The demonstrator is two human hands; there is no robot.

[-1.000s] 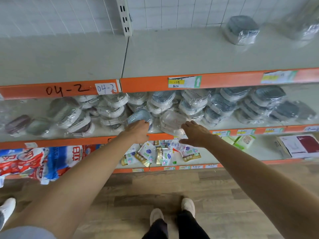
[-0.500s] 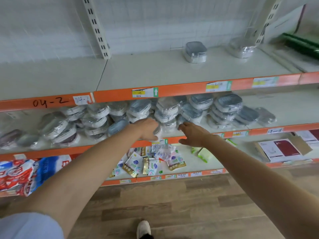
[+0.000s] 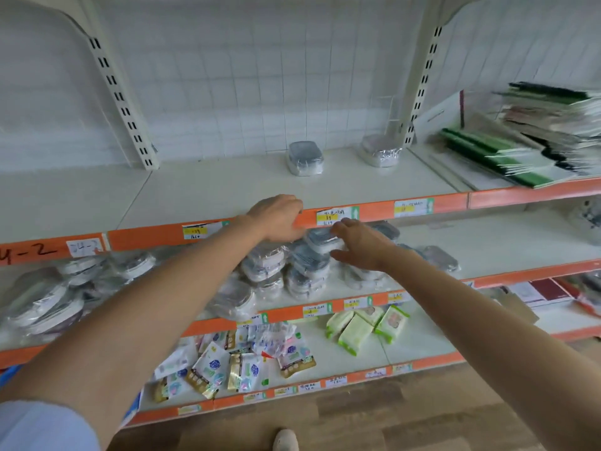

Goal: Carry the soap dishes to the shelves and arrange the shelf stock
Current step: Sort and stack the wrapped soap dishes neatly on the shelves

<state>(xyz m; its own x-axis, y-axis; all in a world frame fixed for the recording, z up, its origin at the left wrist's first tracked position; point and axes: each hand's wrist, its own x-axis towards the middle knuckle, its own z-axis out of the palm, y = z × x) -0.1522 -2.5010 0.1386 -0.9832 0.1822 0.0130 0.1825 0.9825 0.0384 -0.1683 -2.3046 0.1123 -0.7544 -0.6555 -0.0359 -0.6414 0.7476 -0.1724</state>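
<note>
Left stack: plastic-wrapped white and grey soap dishes [image 3: 48, 297] lay heaped at the left of the middle orange-edged shelf [image 3: 520, 271].
Left hand [image 3: 279, 216]: up at the top shelf's orange front strip [image 3: 146, 237], fingers curled over it; whether they gripped anything, cannot tell.
Centre pile: dark-lidded wrapped soap dishes [image 3: 305, 265] stacked just under both hands.
Right hand [image 3: 361, 245]: spread wide, fingers straight, touching the topmost wrapped grey soap dish [image 3: 320, 240].
Top shelf: two lone wrapped soap dishes [image 3: 305, 157] stood by the back wall.
</note>
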